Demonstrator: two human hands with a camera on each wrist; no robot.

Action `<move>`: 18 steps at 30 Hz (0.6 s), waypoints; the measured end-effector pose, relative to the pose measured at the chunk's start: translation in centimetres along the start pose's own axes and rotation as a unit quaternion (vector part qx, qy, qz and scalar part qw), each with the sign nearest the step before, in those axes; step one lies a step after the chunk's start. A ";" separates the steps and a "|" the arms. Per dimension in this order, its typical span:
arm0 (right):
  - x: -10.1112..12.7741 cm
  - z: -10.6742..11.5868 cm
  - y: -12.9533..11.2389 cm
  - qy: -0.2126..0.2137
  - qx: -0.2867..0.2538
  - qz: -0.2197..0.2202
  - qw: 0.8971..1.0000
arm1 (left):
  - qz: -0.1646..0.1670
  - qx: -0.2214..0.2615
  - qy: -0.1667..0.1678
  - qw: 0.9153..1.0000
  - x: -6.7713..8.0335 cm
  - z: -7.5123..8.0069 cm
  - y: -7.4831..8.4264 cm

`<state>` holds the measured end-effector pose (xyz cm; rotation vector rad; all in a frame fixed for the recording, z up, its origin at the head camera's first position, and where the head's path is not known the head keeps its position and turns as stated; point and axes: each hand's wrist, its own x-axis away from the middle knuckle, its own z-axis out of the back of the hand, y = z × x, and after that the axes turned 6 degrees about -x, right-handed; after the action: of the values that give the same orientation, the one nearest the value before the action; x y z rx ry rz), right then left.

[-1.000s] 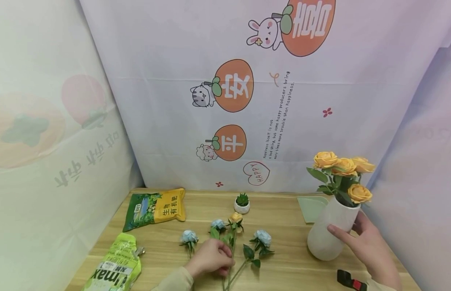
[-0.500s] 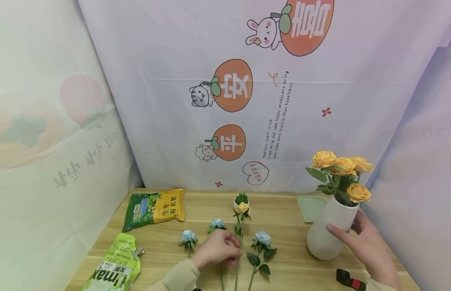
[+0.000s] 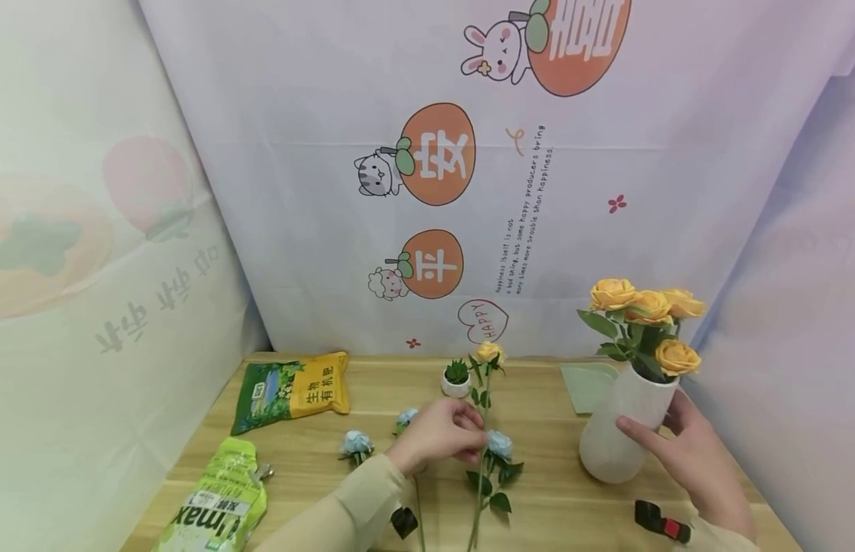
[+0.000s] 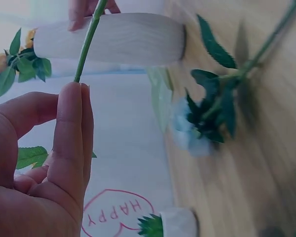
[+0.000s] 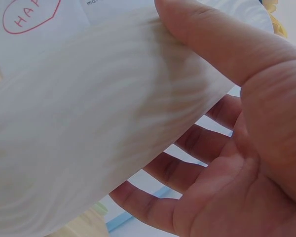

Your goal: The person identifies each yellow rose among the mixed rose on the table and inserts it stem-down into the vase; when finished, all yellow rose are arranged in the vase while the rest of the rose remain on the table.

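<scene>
Between thumb and fingers, my left hand pinches the green stem of a yellow rose, held upright above the table. In the left wrist view the stem rises out of the fingertips. On the right, my right hand grips a white vase, thumb in front and fingers round its far side; the right wrist view shows the ridged vase wall close up. Several yellow roses stand in the vase. Blue roses lie on the table around my left hand, one partly hidden behind it.
At the back stands a small potted succulent. A pale green tray lies behind the vase. Left are a green-yellow fertilizer bag and a lime pouch with a clip. A black strap with a red part lies front right.
My left hand has lifted the yellow rose off the table and carried it right, toward the vase. My right hand keeps its hold on the vase, which stays in place.
</scene>
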<state>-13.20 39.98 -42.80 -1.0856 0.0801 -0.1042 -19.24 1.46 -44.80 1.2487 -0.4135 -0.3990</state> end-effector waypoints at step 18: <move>0.0 0.0 0.1 0.001 -0.004 0.001 1.000 | -0.082 0.034 0.012 0.996 -2.9 -2.7 8.0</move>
<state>-13.22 39.98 -42.87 -1.0943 0.0839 -0.1041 -19.85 7.25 -38.04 1.3569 -0.3062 -0.5119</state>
